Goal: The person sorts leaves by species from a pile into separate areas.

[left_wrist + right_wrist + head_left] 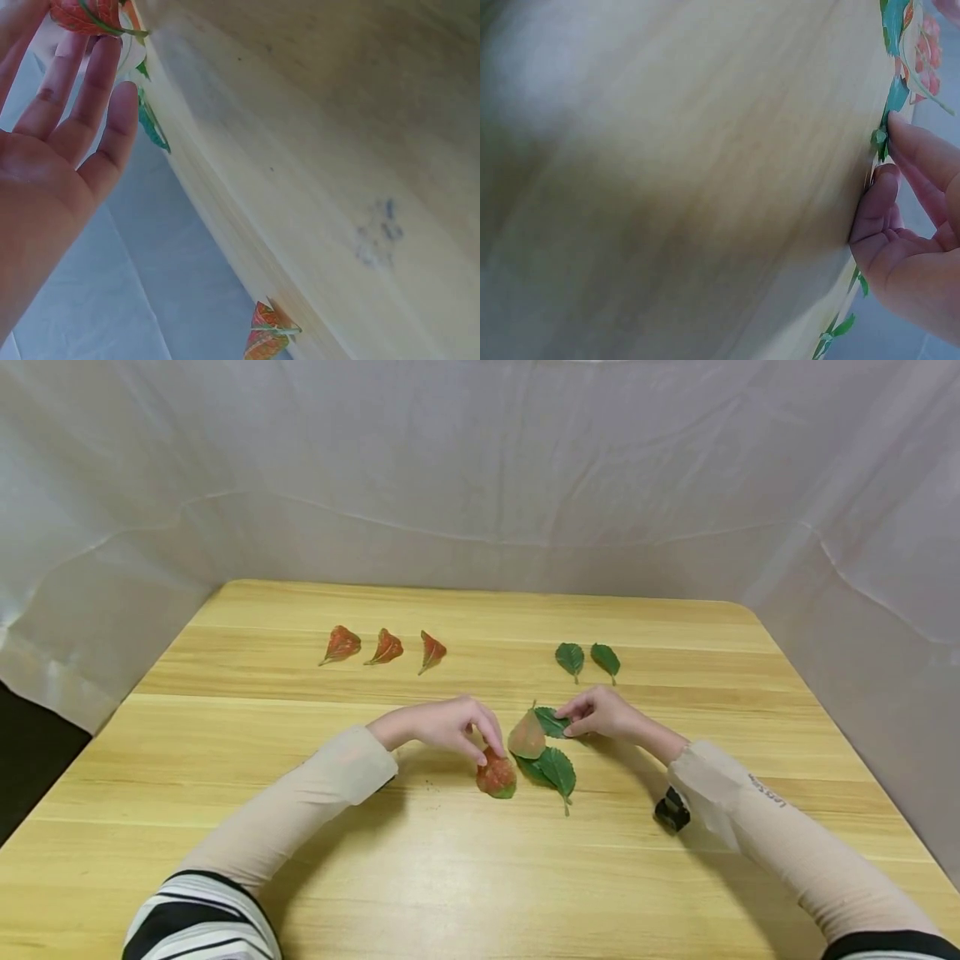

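Note:
At the middle of the table, my left hand (453,727) pinches a red leaf (497,777) by its upper edge between thumb and fingers. Its red face and green stem also appear at the top of the left wrist view, above the lower fingers. My right hand (600,714) pinches the outer end of a green leaf (551,722) with thumb and index finger. Between the hands lies a pale orange-green leaf (527,735), its tip pointing away. Just below it, a green leaf (558,768) overlaps another green one, stem toward me.
A row of three red leaves (387,647) lies at the back left. Two green leaves (569,658) are side by side at the back right. The wooden table (480,877) ends in front of a pale hanging sheet (480,468). A small black device (672,811) sits under the right wrist.

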